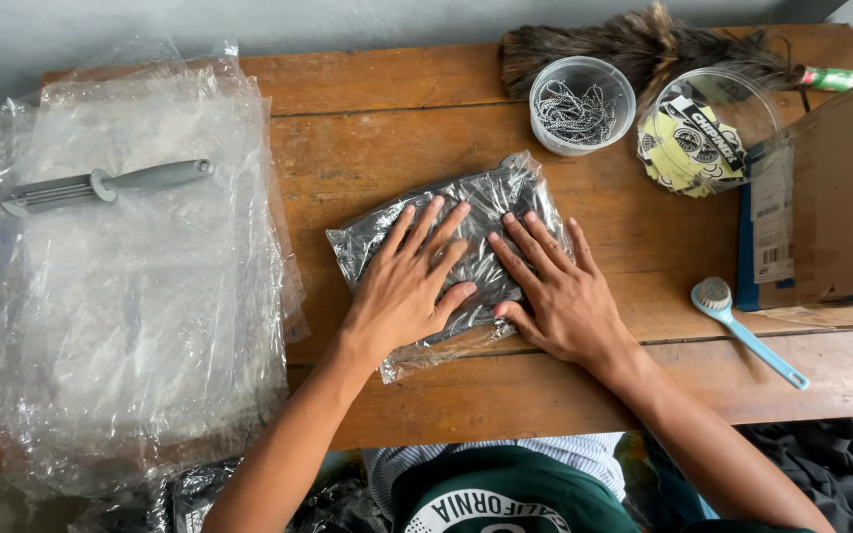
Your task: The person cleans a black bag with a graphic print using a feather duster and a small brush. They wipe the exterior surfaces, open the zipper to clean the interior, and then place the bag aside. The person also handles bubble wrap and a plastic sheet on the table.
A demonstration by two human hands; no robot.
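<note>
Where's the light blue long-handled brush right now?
The light blue long-handled plastic brush lies on the wooden table, right of the right hand, just below the cardboard box.

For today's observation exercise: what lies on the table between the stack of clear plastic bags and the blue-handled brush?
In the head view, the bagged dark item lies there, with the left hand and right hand pressed flat on it; otherwise bare wooden table.

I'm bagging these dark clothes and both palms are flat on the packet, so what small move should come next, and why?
Probably slide both hands toward the near, loose end. The left hand and right hand lie flat on the clear bag holding the dark folded garment, and the film looks wrinkled, with an empty flap at the near edge, so trapped air likely remains.
</note>
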